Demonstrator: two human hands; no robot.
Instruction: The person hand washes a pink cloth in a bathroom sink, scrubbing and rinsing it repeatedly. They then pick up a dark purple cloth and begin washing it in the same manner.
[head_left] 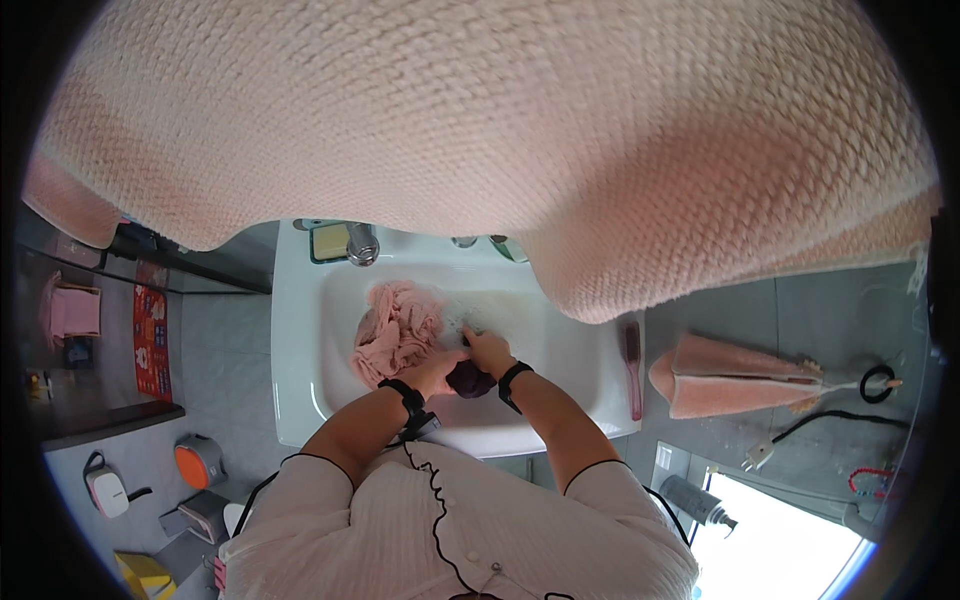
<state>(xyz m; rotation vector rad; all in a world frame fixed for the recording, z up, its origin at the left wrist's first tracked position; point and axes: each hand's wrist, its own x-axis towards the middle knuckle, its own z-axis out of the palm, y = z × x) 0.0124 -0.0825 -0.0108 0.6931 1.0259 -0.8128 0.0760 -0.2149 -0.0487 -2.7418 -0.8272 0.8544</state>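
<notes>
**Hand-washing a small dark cloth in the basin**

Both hands meet over the sink: right hand (488,350) and left hand (436,370) have fingers closed on the dark cloth (468,380), low in the white sink (300,370). A pink garment (398,328) lies just beside it. Best practice: knead within the basin, keeping the cloth clear of the pink brush (633,355) on the rim.
</notes>
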